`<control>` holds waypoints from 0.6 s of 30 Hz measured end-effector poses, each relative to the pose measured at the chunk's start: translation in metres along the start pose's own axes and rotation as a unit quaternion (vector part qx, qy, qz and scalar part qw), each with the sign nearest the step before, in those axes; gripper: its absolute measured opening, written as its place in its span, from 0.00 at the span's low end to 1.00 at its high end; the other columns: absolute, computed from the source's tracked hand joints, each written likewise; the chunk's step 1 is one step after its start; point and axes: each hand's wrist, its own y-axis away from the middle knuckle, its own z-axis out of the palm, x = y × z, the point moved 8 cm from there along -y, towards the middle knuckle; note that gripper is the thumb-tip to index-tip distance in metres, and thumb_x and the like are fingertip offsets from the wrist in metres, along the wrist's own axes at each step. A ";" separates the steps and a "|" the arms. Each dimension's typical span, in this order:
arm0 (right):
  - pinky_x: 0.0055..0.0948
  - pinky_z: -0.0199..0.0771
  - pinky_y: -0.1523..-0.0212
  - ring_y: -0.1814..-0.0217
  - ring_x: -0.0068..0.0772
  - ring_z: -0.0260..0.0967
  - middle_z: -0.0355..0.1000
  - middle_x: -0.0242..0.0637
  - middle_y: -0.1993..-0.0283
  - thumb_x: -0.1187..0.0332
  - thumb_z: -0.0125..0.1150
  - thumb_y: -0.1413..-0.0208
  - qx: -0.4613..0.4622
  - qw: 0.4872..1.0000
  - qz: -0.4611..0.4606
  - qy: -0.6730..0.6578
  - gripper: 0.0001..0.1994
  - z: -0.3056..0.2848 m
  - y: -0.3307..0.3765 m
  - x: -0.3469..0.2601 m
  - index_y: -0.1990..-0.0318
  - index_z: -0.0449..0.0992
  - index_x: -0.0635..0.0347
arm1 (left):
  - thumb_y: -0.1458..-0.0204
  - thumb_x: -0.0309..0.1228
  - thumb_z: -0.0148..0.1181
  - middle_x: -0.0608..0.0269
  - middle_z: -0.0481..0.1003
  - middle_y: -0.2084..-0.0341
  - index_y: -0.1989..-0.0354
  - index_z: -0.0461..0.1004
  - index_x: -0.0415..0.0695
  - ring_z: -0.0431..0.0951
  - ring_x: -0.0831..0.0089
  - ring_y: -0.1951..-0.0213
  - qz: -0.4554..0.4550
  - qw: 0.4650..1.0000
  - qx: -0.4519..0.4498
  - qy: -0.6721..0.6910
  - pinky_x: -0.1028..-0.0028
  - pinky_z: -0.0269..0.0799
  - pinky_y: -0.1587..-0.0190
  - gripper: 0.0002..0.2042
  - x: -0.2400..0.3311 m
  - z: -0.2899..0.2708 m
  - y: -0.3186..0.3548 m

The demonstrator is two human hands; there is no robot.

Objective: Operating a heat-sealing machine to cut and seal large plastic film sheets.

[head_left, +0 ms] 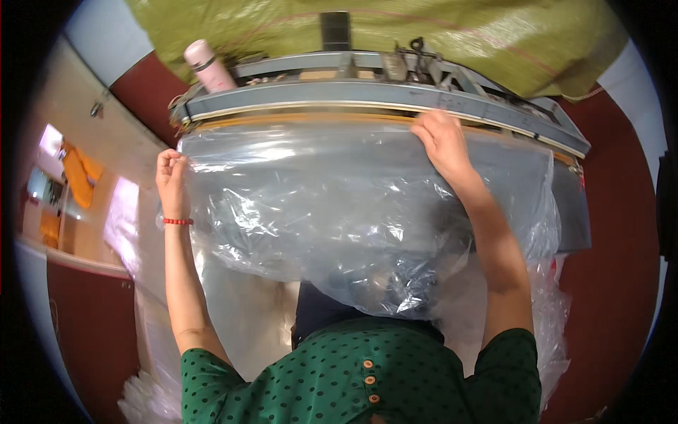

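A wide sheet of clear plastic film (318, 169) lies spread across the front of a long grey metal sealing machine (282, 99) and hangs down toward me. My left hand (173, 173) pinches the film's left edge just below the machine's left end. At the machine's front bar, right of centre, my right hand (443, 145) is closed with fingertips at the film's upper edge; whether it grips the film there is hard to see. An orange-brown strip (318, 118) runs along the bar beside the film's top edge.
A pink bottle (210, 67) leans at the machine's back left. Dark clamp-like parts (418, 60) stand on its frame. Yellow-green woven sheeting (466, 35) hangs behind. More crumpled film (554, 318) hangs on the right, and a pale door (106, 99) is at left.
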 end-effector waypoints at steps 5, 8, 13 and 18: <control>0.21 0.62 0.74 0.77 0.21 0.62 0.67 0.34 0.80 0.67 0.57 0.54 -0.026 0.959 0.222 -0.173 0.07 -0.005 0.061 0.036 0.75 0.71 0.62 | 0.50 0.33 0.50 0.57 0.69 0.58 0.59 0.67 0.36 0.68 0.66 0.55 -0.019 0.884 -0.017 -0.467 0.73 0.61 0.53 0.14 -0.048 -0.088 0.016; 0.20 0.63 0.72 0.77 0.19 0.60 0.66 0.32 0.81 0.67 0.57 0.54 0.052 0.947 0.317 -0.028 0.08 -0.073 0.132 0.100 0.75 0.71 0.63 | 0.49 0.35 0.47 0.53 0.66 0.52 0.53 0.65 0.37 0.63 0.62 0.49 0.016 0.823 -0.079 -0.562 0.70 0.56 0.47 0.18 -0.079 -0.110 0.059; 0.21 0.59 0.75 0.78 0.19 0.54 0.61 0.32 0.83 0.66 0.56 0.52 0.055 0.940 0.324 0.090 0.10 -0.182 0.241 0.161 0.77 0.68 0.65 | 0.46 0.36 0.43 0.52 0.62 0.49 0.48 0.61 0.39 0.56 0.63 0.43 0.028 0.899 -0.215 -0.380 0.70 0.48 0.42 0.19 -0.040 -0.035 0.120; 0.23 0.60 0.74 0.78 0.21 0.55 0.62 0.34 0.82 0.64 0.55 0.51 0.052 0.912 0.382 0.139 0.12 -0.214 0.277 0.175 0.75 0.68 0.65 | 0.44 0.41 0.37 0.64 0.68 0.67 0.64 0.67 0.44 0.67 0.75 0.63 -0.157 0.969 0.171 -0.090 0.75 0.62 0.62 0.15 -0.034 -0.070 0.180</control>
